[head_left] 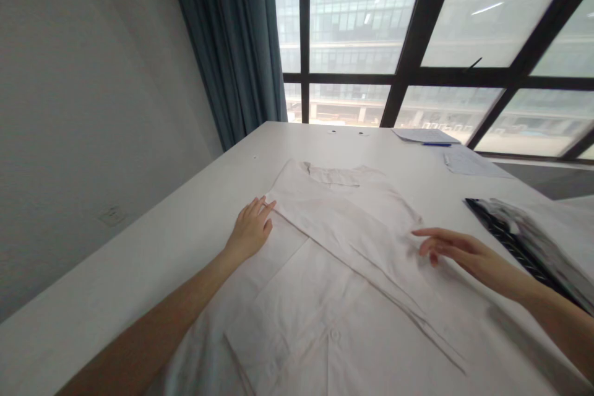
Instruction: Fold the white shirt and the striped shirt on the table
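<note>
A pale white shirt lies flat on the white table, collar toward the window, with one sleeve folded diagonally across its body. My left hand rests flat on the shirt's left shoulder edge, fingers stretched out. Over the shirt's right side hovers my right hand, fingers extended and pointing left, just touching the fabric near the folded sleeve.
A dark patterned item lies at the table's right edge. Papers and a blue pen sit at the far right near the window. A grey wall is on the left, and a blue curtain hangs in the corner.
</note>
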Available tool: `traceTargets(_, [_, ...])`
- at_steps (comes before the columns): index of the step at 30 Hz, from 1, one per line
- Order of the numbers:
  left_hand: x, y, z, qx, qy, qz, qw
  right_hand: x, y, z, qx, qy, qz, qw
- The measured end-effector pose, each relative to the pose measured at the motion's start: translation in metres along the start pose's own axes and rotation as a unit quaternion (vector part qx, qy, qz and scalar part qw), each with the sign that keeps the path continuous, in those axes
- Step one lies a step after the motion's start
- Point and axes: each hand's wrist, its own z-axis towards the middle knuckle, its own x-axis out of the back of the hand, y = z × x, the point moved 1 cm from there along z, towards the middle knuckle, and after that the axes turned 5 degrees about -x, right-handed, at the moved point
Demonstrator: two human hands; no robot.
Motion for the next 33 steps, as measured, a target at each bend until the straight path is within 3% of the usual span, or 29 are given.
traceTargets(3, [-0.001,0.0,0.001,0.007,-0.019,0.024,1.0,-0.01,0.006,-0.016,-0.03,0.03,-0.105,0.994])
traceTargets(8, [-0.002,-0.003,0.0,0.017,-0.025,0.017,0.999,-0.022,0.019,-0.026,-0.017,0.099,-0.218,0.971])
traceTargets(13, [0.004,-0.009,0.014,0.009,-0.04,0.013,0.999,-0.018,0.02,-0.023,-0.05,0.064,-0.219,0.972])
traceTargets(20, [0.021,-0.017,0.047,-0.065,-0.086,0.083,0.991,-0.009,0.007,-0.021,-0.058,0.037,-0.134,0.989])
traceTargets(26, [0.025,-0.035,0.045,-0.058,-0.084,0.075,0.992,-0.008,0.004,-0.028,-0.075,0.073,-0.103,0.989])
traceTargets(29, [0.021,-0.04,0.044,-0.06,-0.093,0.07,0.991,-0.015,0.015,-0.028,-0.082,0.038,-0.106,0.99])
traceTargets(33, [0.017,-0.034,0.048,-0.06,-0.095,0.064,0.992,-0.022,0.023,-0.027,-0.066,0.044,-0.179,0.981])
